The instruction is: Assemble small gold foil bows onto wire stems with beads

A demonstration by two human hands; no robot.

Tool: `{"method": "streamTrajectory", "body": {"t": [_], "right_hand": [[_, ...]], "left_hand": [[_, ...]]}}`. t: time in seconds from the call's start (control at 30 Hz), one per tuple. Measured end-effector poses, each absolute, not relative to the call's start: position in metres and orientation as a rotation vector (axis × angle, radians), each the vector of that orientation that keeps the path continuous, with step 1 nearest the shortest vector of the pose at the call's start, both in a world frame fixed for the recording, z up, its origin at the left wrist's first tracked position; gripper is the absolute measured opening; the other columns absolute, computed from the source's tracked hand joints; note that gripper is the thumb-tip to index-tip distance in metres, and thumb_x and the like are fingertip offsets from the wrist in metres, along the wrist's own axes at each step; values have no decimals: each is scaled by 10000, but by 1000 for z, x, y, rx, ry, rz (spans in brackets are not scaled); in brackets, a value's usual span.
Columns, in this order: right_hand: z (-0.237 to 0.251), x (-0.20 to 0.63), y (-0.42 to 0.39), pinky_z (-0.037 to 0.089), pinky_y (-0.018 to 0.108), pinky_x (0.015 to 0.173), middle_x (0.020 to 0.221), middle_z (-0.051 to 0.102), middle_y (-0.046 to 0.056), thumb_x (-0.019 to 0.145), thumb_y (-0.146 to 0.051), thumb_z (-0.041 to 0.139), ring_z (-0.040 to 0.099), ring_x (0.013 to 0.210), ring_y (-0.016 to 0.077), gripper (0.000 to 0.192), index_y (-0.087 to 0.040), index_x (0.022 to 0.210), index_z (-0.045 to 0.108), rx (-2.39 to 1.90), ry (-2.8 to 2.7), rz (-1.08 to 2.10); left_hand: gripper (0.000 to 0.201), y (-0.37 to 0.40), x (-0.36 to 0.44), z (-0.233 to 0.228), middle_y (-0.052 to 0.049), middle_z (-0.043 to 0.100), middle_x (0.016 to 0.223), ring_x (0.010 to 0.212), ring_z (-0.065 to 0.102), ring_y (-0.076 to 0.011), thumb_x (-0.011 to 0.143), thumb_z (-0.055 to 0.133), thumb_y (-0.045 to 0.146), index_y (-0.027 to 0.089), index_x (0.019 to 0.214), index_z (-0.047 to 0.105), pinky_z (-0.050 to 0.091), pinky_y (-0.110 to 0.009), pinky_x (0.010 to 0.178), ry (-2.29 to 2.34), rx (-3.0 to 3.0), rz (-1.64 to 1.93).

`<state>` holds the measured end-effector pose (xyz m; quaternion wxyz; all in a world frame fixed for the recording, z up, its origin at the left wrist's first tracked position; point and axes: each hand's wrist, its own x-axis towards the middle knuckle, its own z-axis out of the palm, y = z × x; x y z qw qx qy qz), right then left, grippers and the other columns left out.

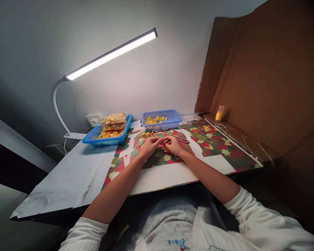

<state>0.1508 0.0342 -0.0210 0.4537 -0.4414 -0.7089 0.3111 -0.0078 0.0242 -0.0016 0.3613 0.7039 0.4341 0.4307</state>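
Over the middle of the camouflage-patterned sheet [226, 162], my left hand [150, 145] and my right hand [174, 145] meet fingertip to fingertip. Both are closed in a pinch, and what lies between the fingers is too small to make out. A few yellow-gold pieces [165, 149] show on the sheet just beneath them. Behind my left hand lies a bunch of thin gold strips [149, 135]. A slim red tool [183, 140] sits just beyond my right hand, its near end hidden by it.
A blue basket [104, 141] at the left holds yellow pieces and a filled clear bag [115, 119]. Behind my hands stands a second blue basket [170, 123] with gold pieces. Loose gold bits [205, 129] lie right, near a small bottle [219, 114]. A lamp [112, 54] hangs above.
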Motion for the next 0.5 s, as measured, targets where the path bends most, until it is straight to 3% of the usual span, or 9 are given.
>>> {"method": "streamTrajectory", "body": {"t": [0.1, 0.3, 0.5], "right_hand": [[-21, 152, 34, 512, 317, 748, 922, 680, 51, 719, -139, 596, 620, 850, 179, 164, -180, 861, 668, -1075, -1765, 626], [-18, 151, 32, 465, 356, 836, 852, 633, 39, 720, -154, 616, 584, 891, 200, 56, -196, 722, 654, -988, -1770, 447], [-22, 148, 34, 442, 367, 887, 984, 639, 53, 764, -130, 553, 560, 975, 203, 214, -212, 868, 721, -974, -1828, 548]], "left_hand": [[301, 26, -8, -4, -51, 718, 803, 796, 647, -188, 765, 566, 420, 158, 769, 715, 518, -289, 749, 1085, 1700, 1115], [245, 28, -7, -6, -45, 699, 771, 757, 629, -168, 715, 562, 371, 156, 691, 677, 523, -293, 749, 1063, 1565, 1164], [262, 29, -7, -6, -50, 700, 738, 740, 630, -172, 704, 562, 386, 160, 652, 684, 518, -290, 730, 1087, 1519, 1147]]}}
